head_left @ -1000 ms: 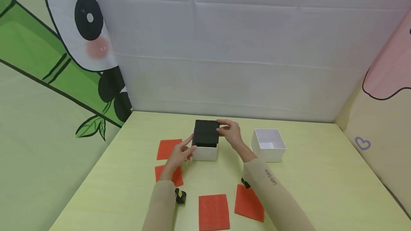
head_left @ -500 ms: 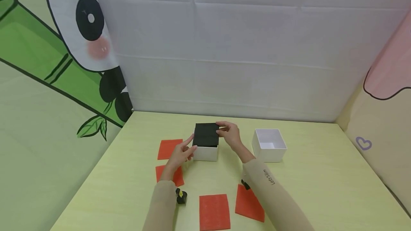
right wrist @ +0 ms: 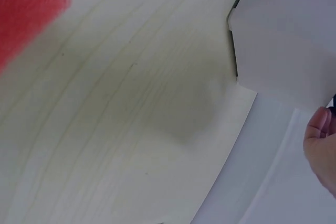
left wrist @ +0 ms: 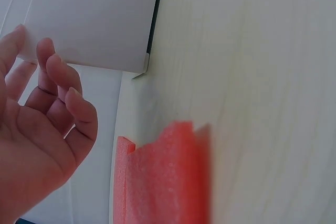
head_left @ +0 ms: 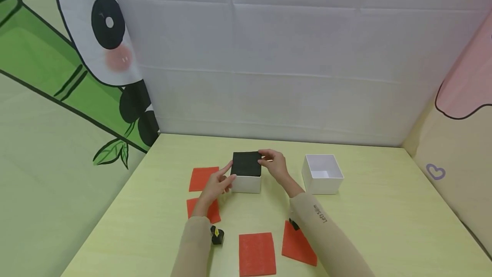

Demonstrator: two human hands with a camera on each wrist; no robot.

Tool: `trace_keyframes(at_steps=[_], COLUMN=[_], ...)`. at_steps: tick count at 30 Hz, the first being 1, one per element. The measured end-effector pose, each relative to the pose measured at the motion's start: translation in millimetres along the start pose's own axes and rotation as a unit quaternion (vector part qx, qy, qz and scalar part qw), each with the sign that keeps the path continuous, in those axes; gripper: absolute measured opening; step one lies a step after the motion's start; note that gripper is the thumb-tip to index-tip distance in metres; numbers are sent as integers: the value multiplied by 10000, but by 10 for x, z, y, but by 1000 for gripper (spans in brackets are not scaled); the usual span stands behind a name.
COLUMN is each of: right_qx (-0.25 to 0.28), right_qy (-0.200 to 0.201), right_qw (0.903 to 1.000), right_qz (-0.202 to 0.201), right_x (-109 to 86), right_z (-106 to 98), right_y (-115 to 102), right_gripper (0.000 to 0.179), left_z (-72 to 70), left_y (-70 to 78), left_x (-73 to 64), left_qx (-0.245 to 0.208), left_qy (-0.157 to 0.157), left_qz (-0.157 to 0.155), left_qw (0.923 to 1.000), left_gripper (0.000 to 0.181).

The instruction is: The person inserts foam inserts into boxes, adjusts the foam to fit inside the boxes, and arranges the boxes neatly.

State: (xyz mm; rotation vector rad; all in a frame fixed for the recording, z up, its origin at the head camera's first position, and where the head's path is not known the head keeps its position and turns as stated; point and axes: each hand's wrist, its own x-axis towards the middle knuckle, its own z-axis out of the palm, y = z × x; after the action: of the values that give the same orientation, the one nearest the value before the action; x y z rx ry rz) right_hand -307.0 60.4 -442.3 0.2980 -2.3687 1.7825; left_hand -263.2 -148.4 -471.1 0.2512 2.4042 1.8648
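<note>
Black sheet point(head_left: 246, 164) lies across the top of a white box point(head_left: 246, 184), at the far middle of the pale yellow table point(head_left: 384, 208). Left hand point(head_left: 215, 184) at the box's left side — index finger straight, thumb apart from it and against the near left corner, remaining fingers loosely bent. Right hand point(head_left: 275, 166) at the sheet's right edge, thumb and index closed in a pinch on it near the far corner. Second white box point(head_left: 325, 186), open-topped, stands well to the right, apart from both hands. Four red squares on the table: two point(head_left: 200, 178) point(head_left: 214, 213) beside and partly behind the left hand and forearm, two point(head_left: 257, 254) point(head_left: 297, 247) nearer the person — one partly under the right sleeve point(head_left: 326, 234).
</note>
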Motion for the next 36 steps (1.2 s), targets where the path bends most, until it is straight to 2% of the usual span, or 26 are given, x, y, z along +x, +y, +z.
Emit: trace_keyframes(at_steps=[10, 16, 22, 28, 32, 36], right_qx=[-352, -906, -1089, -1179, -1529, -2356], right_qy=[52, 55, -75, -309, -764, -1383], right_qw=[9981, 9910, 9897, 9858, 9733, 9423], right_qz=[-506, -982, -930, -1158, -1530, -1937], right_x=[-38, -59, -75, -128, -185, -252], right_z=[-5, -2, -4, -82, -166, -230], right_y=[102, 144, 166, 141, 102, 97], right_gripper=[32, 26, 26, 32, 44, 62], left_z=[13, 21, 27, 29, 15, 0], left_y=[26, 18, 23, 33, 31, 20], left_x=[-22, -12, -19, -23, -19, -9], left_qx=[-18, -8, 19, 0, -4, 44], left_qy=[16, 32, 30, 22, -10, -7], left_qz=[-88, -178, -156, -170, -163, -105], left_qw=[10000, 9998, 9999, 9999, 9999, 9999], left_gripper=[57, 57, 55, 55, 55, 54])
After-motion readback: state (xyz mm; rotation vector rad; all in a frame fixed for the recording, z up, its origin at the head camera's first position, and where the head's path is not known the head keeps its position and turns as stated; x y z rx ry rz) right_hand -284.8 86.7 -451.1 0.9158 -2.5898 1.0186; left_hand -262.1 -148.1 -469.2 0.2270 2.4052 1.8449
